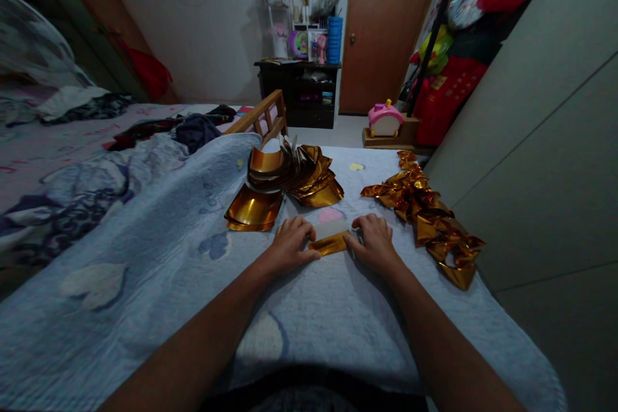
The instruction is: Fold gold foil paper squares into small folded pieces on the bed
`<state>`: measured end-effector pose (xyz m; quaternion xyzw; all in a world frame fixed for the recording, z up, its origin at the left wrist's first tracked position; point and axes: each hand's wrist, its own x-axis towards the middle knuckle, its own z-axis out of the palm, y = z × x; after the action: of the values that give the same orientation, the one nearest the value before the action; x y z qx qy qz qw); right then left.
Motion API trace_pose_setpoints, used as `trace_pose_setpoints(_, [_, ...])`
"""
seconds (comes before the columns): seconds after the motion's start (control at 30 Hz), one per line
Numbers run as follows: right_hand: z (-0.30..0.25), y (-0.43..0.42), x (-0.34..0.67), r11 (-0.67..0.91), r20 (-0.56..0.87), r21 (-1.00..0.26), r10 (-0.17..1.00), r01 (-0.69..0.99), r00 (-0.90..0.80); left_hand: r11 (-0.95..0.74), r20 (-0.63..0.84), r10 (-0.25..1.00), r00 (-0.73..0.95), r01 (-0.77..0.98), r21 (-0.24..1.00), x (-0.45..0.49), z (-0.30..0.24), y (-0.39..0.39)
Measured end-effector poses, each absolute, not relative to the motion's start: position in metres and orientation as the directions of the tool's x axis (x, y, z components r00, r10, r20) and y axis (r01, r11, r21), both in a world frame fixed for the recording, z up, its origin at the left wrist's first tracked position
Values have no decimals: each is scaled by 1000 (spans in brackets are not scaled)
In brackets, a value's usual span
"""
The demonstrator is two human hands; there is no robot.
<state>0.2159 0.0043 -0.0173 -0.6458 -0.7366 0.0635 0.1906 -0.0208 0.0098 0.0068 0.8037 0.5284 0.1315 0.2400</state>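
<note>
A small gold foil paper (329, 243), white on its upper side, lies on the pale blue quilt (168, 270) in front of me. My left hand (290, 243) presses its left end with curled fingers. My right hand (373, 239) pinches its right end. Just beyond my hands a stack of curled gold foil sheets (284, 183) sits on the quilt. To the right lies a heap of folded gold foil pieces (427, 215).
A grey cabinet wall (541, 141) runs along the right of the quilt. Clothes are strewn on the bed (72, 141) at left. Beyond stand a wooden bed rail (263, 116), a dark shelf unit (302, 93), a pink toy (385, 119) and a brown door (386, 26).
</note>
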Motion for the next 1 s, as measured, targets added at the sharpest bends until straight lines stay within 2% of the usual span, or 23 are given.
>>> trace_pose_setpoints(0.2, [-16, 5, 204, 148, 149, -369, 984, 918, -99, -325, -31, 914, 405, 775, 542, -20, 8, 10])
trace_pose_setpoints(0.37, [-13, 6, 204, 123, 134, -475, 989, 871, -67, -309, -20, 924, 381, 779, 545, -21, 7, 11])
trace_pose_setpoints(0.47, [-9, 6, 206, 178, 171, -570, 981, 802, -96, -323, 26, 926, 378, 751, 576, -22, 2, 12])
trace_pose_setpoints(0.57, [-7, 7, 208, 210, 143, -754, 977, 623, -157, -314, 78, 932, 354, 678, 664, -24, -5, 15])
trace_pose_setpoints(0.7, [-6, 7, 208, 123, 71, -933, 984, 337, -165, -182, 63, 967, 247, 493, 851, -24, -11, 18])
trace_pose_setpoints(0.77, [-6, 7, 207, 107, 78, -972, 987, 210, -142, -97, 15, 974, 225, 356, 929, -22, -9, 18])
trace_pose_setpoints(0.87, [-5, 7, 204, 65, 62, -998, 986, 14, -153, 31, -69, 955, 288, 132, 991, -19, -2, 17])
trace_pose_setpoints(1.0, [-1, 5, 199, -6, 29, -986, 977, -164, -210, 100, -108, 944, 311, 41, 994, -17, 6, 13])
